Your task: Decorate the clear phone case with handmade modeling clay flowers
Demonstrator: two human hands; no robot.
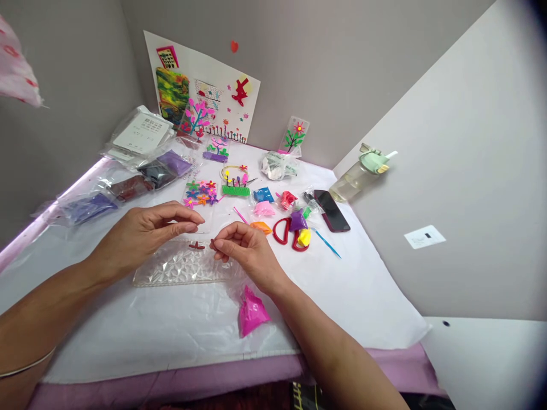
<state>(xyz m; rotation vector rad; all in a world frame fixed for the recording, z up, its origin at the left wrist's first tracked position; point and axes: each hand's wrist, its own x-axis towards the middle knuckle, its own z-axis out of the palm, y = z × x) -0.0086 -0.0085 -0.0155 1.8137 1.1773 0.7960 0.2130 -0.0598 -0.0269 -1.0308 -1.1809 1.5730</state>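
My left hand (147,230) hovers above the clear, faceted plastic sheet (171,270), thumb and fingers a little apart with nothing visible between them. Pinched in my right hand (245,250) is a small bit of dark red modelling clay (212,244), mostly covered by the fingertips. Between the hands, a dark red clay piece with short arms (196,246) rests on the sheet's back part. Close to my right wrist lies a bag of bright pink clay (252,313).
Clay flowers (200,192) and a green clay piece (236,191) stand behind my hands. Right of them are clay packets (298,220), red-handled scissors (281,230), a blue tool (328,244), a phone (332,210) and a bottle (356,176). Bagged clay (89,208) lies left.
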